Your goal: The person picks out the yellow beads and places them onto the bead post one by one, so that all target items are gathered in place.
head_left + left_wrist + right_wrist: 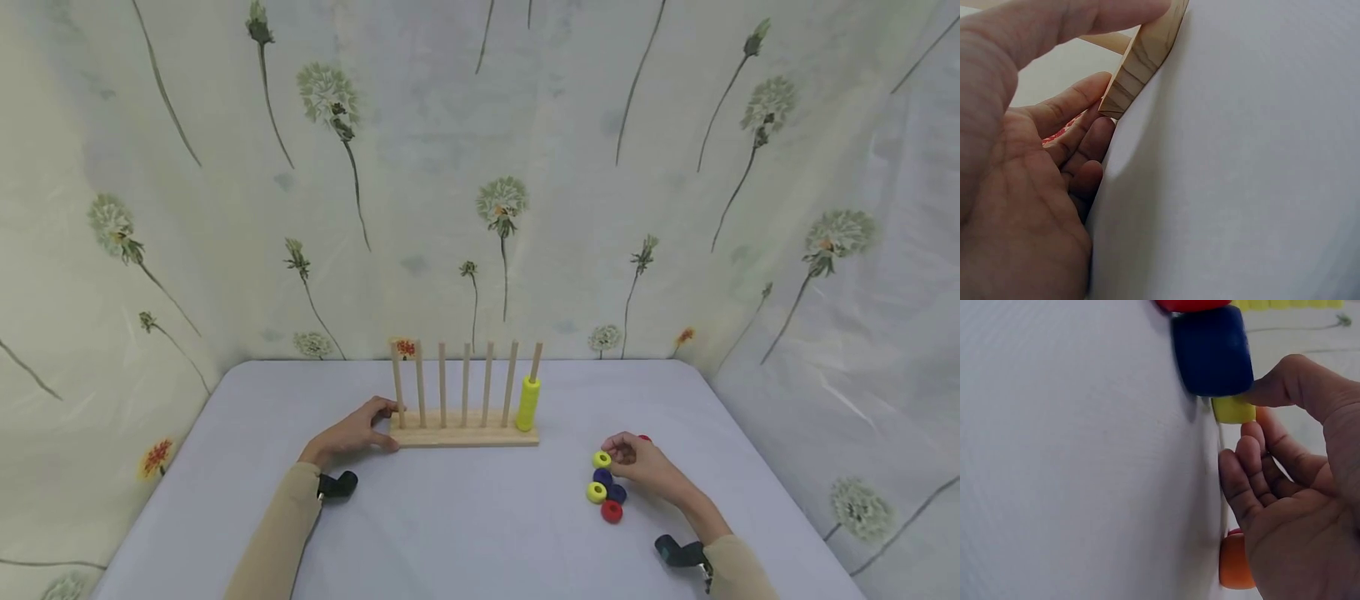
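Note:
My left hand (352, 433) grips the left end of a wooden peg stand (465, 437), thumb in front and fingers behind. In the left wrist view, the stand's end face (1138, 69) lies between the thumb and fingers. The rightmost peg carries a stack of yellow beads (528, 404); the other upright pegs are bare. At the right, my right hand (645, 467) pinches a yellow bead (602, 459) between thumb and index finger. The right wrist view shows this bead (1234, 410) partly hidden behind a blue bead (1213, 353).
Close by the right hand lie blue beads (617, 494), another yellow bead (597, 492) and a red bead (612, 512). Beyond the hand, a red bead (645, 437) is mostly hidden. An orange bead (1236, 565) shows beneath the palm. Flowered cloth (420, 208) hangs behind the white table (465, 533).

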`<action>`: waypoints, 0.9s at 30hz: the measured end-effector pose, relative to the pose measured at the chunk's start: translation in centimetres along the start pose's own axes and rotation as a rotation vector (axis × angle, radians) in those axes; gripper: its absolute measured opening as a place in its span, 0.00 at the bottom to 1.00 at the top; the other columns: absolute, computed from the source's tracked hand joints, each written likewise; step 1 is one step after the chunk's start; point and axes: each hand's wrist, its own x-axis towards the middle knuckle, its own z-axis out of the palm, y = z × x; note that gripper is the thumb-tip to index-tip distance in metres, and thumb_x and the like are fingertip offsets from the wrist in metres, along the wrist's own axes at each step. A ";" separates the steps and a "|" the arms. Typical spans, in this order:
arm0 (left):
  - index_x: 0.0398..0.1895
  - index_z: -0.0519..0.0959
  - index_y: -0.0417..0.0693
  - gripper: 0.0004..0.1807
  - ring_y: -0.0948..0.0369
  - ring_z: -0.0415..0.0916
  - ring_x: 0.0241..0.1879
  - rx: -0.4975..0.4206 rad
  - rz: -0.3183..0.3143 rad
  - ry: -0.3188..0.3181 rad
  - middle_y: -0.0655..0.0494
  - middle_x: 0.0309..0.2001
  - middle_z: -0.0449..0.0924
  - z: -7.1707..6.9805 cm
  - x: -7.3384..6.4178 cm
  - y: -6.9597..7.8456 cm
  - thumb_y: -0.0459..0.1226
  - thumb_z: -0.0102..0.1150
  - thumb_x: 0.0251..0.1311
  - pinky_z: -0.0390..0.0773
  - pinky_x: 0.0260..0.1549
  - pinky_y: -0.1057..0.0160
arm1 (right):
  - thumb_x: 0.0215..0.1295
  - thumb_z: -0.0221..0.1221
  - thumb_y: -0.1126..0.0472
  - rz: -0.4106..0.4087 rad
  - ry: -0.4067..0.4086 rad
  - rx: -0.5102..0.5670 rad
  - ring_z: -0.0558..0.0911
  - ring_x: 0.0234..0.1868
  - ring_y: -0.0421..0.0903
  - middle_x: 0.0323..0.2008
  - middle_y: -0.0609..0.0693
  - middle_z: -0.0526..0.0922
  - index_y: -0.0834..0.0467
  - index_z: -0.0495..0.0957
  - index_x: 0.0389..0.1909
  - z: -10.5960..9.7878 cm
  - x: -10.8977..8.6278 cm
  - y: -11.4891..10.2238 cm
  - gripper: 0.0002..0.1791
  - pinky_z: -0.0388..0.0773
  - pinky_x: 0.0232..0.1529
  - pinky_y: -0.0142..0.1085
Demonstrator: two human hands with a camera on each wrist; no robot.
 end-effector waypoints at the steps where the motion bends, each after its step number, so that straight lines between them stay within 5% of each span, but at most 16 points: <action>1: 0.60 0.70 0.45 0.39 0.50 0.62 0.63 -0.002 0.001 0.002 0.47 0.61 0.68 0.0 0.0 0.0 0.39 0.77 0.42 0.57 0.66 0.45 | 0.56 0.62 0.67 0.001 0.002 -0.005 0.74 0.37 0.45 0.38 0.53 0.77 0.65 0.74 0.47 0.1 0.0 0.1 0.17 0.75 0.34 0.29; 14: 0.59 0.70 0.44 0.38 0.49 0.62 0.64 -0.012 0.003 0.013 0.46 0.62 0.68 0.1 0.0 0.0 0.37 0.77 0.41 0.56 0.67 0.45 | 0.56 0.68 0.56 -0.032 0.004 -0.025 0.72 0.37 0.45 0.36 0.51 0.75 0.62 0.74 0.47 0.6 0.3 0.1 0.22 0.73 0.34 0.27; 27: 0.58 0.70 0.44 0.38 0.49 0.62 0.64 -0.014 0.001 0.018 0.46 0.60 0.68 0.1 0.1 -0.1 0.38 0.77 0.41 0.55 0.68 0.44 | 0.58 0.65 0.61 -0.029 0.101 -0.056 0.72 0.37 0.43 0.37 0.51 0.76 0.60 0.75 0.47 0.8 0.7 0.1 0.17 0.72 0.34 0.27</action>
